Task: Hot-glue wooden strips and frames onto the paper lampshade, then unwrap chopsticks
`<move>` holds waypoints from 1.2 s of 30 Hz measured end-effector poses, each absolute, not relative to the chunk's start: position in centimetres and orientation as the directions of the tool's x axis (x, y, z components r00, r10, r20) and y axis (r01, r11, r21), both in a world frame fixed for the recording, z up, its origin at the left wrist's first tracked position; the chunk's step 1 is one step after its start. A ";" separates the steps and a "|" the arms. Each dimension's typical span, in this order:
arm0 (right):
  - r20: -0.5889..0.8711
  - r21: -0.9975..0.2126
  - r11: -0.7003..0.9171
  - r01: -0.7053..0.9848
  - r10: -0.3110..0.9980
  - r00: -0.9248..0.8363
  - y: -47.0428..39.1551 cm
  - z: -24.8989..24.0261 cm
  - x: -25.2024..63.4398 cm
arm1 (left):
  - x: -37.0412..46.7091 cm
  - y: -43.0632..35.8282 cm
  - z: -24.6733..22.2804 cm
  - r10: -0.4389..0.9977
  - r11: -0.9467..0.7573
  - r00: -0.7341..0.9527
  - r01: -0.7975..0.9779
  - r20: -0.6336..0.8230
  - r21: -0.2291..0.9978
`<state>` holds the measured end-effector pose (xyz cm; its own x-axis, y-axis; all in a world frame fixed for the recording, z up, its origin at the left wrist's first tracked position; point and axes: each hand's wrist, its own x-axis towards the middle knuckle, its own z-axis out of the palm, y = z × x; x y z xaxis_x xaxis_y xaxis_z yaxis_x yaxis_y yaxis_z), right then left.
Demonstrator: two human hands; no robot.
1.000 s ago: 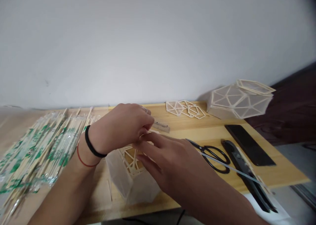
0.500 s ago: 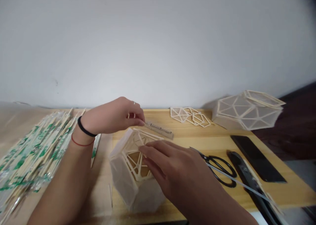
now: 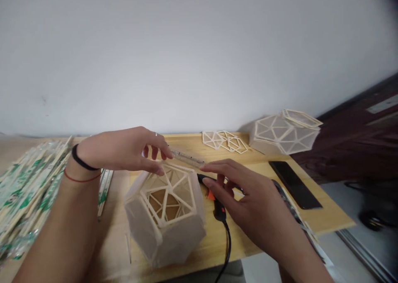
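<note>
Near the front edge of the worktop [image 3: 332, 217] stood a paper-sided stick polyhedron [image 3: 177, 238], seemingly light and fragile, its stiff ribs likely a safer hold than the skin. The left hand [image 3: 137, 148] was at its far rim, contact unclear, and the right hand [image 3: 248, 196] hovered by the glue gun [image 3: 219, 210], both with fingers parted; beyond the ruler [image 3: 189, 158], the wall [image 3: 186, 67] bounded movement, leaving room upward.
</note>
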<state>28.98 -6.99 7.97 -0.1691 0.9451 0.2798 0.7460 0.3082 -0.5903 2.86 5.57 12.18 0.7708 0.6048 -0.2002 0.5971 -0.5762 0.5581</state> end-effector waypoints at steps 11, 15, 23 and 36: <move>0.150 -0.852 0.272 0.447 0.946 -0.289 -7.2 3.5 30.7 | 3.1 0.5 15.7 0.662 -0.740 0.684 0.531 0.306 0.413; 0.126 -0.895 0.263 0.361 0.924 -0.362 -6.9 2.6 31.1 | 2.9 -0.8 15.6 0.664 -0.740 0.687 0.550 0.295 0.387; 0.087 -0.932 0.222 0.287 0.904 -0.418 -7.1 0.8 29.7 | 1.0 -7.9 5.9 0.854 -0.505 0.329 0.714 0.403 0.486; 0.234 -0.896 0.341 0.284 0.907 -0.351 -7.5 -0.1 28.4 | 4.1 -10.6 1.1 0.896 -0.403 0.144 0.662 0.420 0.632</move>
<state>28.36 -7.52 -0.12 -0.3505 0.9069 0.2338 0.2841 0.3408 -0.8962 4.10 -10.64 1.05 0.1444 0.8958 0.4203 0.6618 -0.4032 0.6321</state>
